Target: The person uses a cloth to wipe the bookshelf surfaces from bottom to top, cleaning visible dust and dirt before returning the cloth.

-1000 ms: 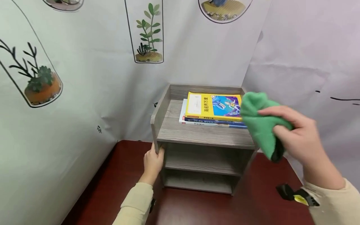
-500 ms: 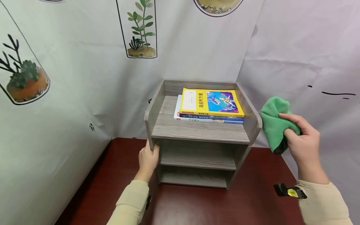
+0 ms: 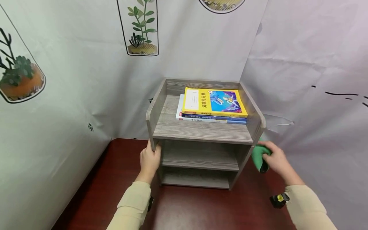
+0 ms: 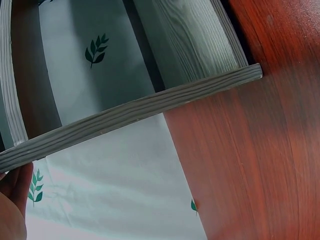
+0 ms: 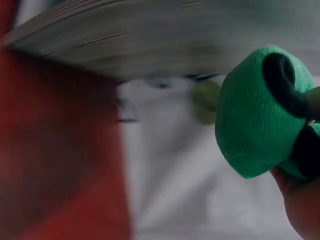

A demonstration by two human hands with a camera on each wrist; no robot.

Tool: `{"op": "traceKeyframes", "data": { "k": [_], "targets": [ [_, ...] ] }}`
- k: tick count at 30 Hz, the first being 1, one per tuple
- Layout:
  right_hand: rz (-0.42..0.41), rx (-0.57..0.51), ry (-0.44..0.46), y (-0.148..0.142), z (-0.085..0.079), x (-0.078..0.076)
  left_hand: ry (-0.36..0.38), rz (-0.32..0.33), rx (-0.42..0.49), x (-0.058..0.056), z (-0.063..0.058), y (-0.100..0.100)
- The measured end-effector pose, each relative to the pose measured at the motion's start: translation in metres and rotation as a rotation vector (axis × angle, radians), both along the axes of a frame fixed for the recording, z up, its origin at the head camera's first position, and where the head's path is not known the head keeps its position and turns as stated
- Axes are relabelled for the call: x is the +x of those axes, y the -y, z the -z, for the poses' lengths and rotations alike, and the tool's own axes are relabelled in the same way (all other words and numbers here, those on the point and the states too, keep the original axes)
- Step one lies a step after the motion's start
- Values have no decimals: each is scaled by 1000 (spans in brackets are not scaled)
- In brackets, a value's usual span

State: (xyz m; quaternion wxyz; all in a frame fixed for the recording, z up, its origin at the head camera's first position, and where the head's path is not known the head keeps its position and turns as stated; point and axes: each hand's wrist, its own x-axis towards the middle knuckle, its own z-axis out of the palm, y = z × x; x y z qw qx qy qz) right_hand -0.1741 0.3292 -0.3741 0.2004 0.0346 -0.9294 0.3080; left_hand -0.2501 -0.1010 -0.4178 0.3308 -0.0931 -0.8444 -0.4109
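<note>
A small grey wood-grain shelf (image 3: 201,131) stands on a dark red table, with a stack of books on its top board. The uppermost is a yellow book (image 3: 214,102) with a blue picture. My left hand (image 3: 150,159) grips the edge of the shelf's left side panel below the top board; its fingers are partly hidden behind the panel. In my right hand (image 3: 276,156) is a folded green cloth (image 5: 255,120) with black edging, pinched between thumb and fingers. That hand is low beside the shelf's right side panel, the cloth close to the panel's outer face.
The dark red table (image 3: 195,207) extends in front of the shelf and to both sides. White wall sheeting (image 3: 201,48) printed with plants hangs close behind and at both sides. Two lower boards (image 3: 198,180) of the shelf face me.
My right hand has moved the green cloth from in front of the shelf's right side out past it, then down beside the right panel. The left hand keeps its grip on the left panel.
</note>
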Motion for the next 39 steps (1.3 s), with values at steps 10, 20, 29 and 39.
{"op": "traceKeyframes", "data": {
  "k": [10, 20, 29, 39],
  "targets": [
    [-43, 29, 190, 7, 98, -15, 12, -11, 7, 4, 1, 2],
    [-94, 174, 182, 18, 142, -7, 34, -7, 15, 7, 1, 0],
    [-122, 403, 161, 4, 131, 10, -13, -24, 13, 5, 1, 3],
    [-58, 389, 350, -8, 137, 23, -2, -24, 20, 6, 0, 6]
  ]
}}
